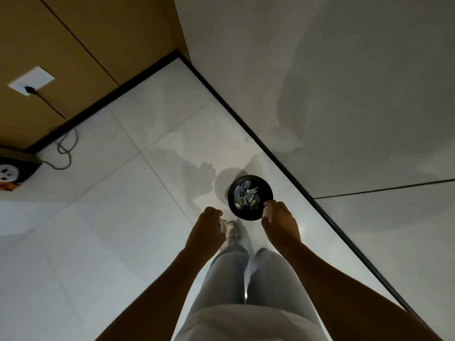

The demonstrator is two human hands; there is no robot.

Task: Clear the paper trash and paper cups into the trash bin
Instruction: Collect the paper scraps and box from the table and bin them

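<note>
Pale floor tiles (123, 168) run under me to a dark skirting strip where a grey wall (344, 94) rises on my right and a tan panelled wall (86, 33) meets it at the far corner. Down by the grey wall's skirting stands the round black trash bin (267, 187), seen from straight above, with crumpled paper trash (246, 195) in blue, white and green already lying inside it.

My right hand (279, 223) hangs over the bin's near rim, fingers bent downward with the tips over the rim; from behind the knuckles I cannot tell whether they pinch anything or merely hang loose. My left hand (206, 232) is beside the bin on its left, above the floor, curled into a fist; something pale shows at its inner edge, but it runs together with my shoe (232, 230) below, so I cannot tell whether I hold it.

My legs in light jeans (231, 271) stand just short of the bin. Over at the tan wall a white socket plate (32, 80) carries a black plug, its cable (61, 143) looping across the tiles to a dark box (22, 166) at the floor's left edge.
</note>
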